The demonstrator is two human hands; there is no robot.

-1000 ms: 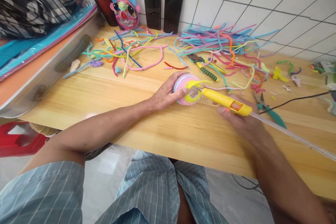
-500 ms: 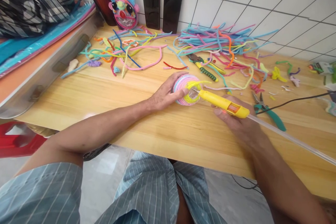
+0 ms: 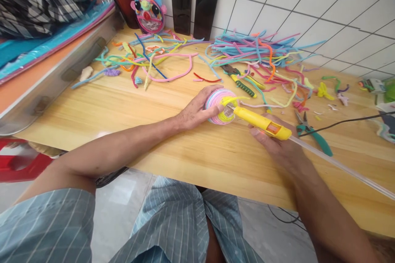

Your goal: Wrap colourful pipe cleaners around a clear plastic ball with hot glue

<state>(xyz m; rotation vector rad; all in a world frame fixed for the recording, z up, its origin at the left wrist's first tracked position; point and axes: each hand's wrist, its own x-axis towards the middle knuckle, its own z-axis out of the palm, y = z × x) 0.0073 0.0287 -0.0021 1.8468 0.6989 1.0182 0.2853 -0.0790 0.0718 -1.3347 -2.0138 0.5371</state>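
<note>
My left hand (image 3: 200, 109) is wrapped round a small cup-like piece covered in coils of pink, blue and yellow pipe cleaner (image 3: 217, 98). Its thumb presses near a yellow pipe cleaner (image 3: 236, 99) whose loose end sticks out to the right. In my right hand (image 3: 277, 141) is a yellow hot glue gun (image 3: 262, 121), with a long clear glue stick (image 3: 336, 160) coming out of its back. The gun's metal nozzle points left and reaches the yellow coil at the piece's open-looking end. Whether the tip touches it is hard to tell.
Green-handled pliers (image 3: 317, 137) lie by my right hand, under a black cord (image 3: 348, 121). Yellow-green pliers (image 3: 239, 80) and a pipe cleaner heap (image 3: 253, 49) are farther back. Two phones (image 3: 205, 10) and an eared figure (image 3: 149, 14) stand by the wall. A plastic box (image 3: 52, 74) is left.
The camera view has shifted slightly. Both hands keep their hold, and the glue gun stays at the yellow coil with hardly any movement.
</note>
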